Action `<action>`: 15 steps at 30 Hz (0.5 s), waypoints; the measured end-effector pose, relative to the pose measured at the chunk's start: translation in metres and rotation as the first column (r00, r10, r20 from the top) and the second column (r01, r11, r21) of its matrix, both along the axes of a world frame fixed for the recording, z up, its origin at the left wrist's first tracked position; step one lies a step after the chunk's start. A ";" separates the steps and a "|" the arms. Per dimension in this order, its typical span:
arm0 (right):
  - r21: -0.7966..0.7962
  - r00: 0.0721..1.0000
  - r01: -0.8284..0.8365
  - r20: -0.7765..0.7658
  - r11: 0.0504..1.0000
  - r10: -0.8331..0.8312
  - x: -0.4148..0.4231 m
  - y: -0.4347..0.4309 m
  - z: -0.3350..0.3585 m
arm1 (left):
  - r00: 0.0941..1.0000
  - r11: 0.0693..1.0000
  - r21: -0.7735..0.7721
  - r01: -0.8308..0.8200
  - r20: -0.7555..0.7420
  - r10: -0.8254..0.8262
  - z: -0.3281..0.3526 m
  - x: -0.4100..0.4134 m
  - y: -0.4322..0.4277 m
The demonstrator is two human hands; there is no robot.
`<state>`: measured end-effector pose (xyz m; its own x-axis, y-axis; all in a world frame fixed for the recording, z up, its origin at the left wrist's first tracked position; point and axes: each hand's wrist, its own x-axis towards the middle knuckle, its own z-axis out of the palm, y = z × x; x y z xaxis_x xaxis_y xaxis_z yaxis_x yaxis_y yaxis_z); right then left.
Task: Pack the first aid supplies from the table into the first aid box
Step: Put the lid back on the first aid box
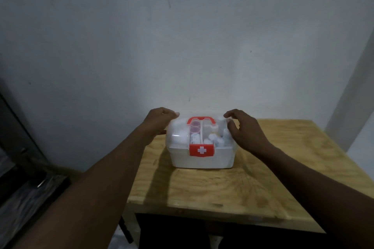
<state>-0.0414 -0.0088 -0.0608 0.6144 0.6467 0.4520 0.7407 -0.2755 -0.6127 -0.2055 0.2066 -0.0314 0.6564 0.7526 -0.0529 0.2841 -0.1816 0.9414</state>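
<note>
Plain room: stained white wall (182, 36), bare wooden table (263, 188).

Both arms reach forward, left hand (159, 120) and right hand (245, 129) loosely spread.

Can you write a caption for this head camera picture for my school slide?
Both hands, left and right, rest on the clear lid of the packed first aid box on a wooden table.

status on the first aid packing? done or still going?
Nearly done, by the look of it. Done: supplies sit inside the first aid box, visible through its clear lid, and no loose items show on the table. In hand: the left hand and right hand are at the lid's two ends. Left: I can't tell whether the red latch is fully snapped.
</note>
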 end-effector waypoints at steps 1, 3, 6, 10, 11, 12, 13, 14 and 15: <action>0.007 0.999 0.010 0.034 1.000 -0.010 -0.004 0.000 -0.003 | 1.000 0.996 0.087 -0.012 -0.022 0.014 -0.004 0.003 -0.008; 0.029 0.995 0.015 0.101 0.999 -0.017 -0.010 -0.001 -0.010 | 0.998 0.964 0.266 -0.031 -0.049 0.046 -0.016 0.007 -0.024; 0.026 0.990 -0.016 0.140 1.000 0.012 -0.019 -0.004 -0.026 | 0.997 0.938 0.338 -0.071 0.017 0.069 -0.033 0.010 -0.036; 0.050 0.998 -0.019 0.064 0.999 0.016 -0.027 0.001 -0.042 | 0.988 0.940 0.312 -0.138 0.105 0.110 -0.043 0.010 -0.035; 0.061 0.998 -0.021 0.053 0.998 0.017 -0.027 0.002 -0.041 | 0.987 0.939 0.311 -0.146 0.114 0.115 -0.044 0.010 -0.035; 0.063 0.999 -0.027 0.043 0.998 0.024 -0.027 0.001 -0.038 | 0.986 0.937 0.315 -0.150 0.118 0.118 -0.044 0.010 -0.036; 0.050 0.999 -0.041 0.034 0.998 0.040 -0.026 0.000 -0.035 | 0.986 0.935 0.322 -0.151 0.120 0.118 -0.044 0.011 -0.036; 0.022 0.998 -0.061 0.028 0.998 0.061 -0.025 -0.001 -0.031 | 0.986 0.932 0.328 -0.153 0.119 0.120 -0.043 0.012 -0.037; -0.024 0.996 -0.082 0.022 0.996 0.083 -0.023 -0.002 -0.027 | 0.986 0.930 0.334 -0.154 0.117 0.122 -0.043 0.013 -0.037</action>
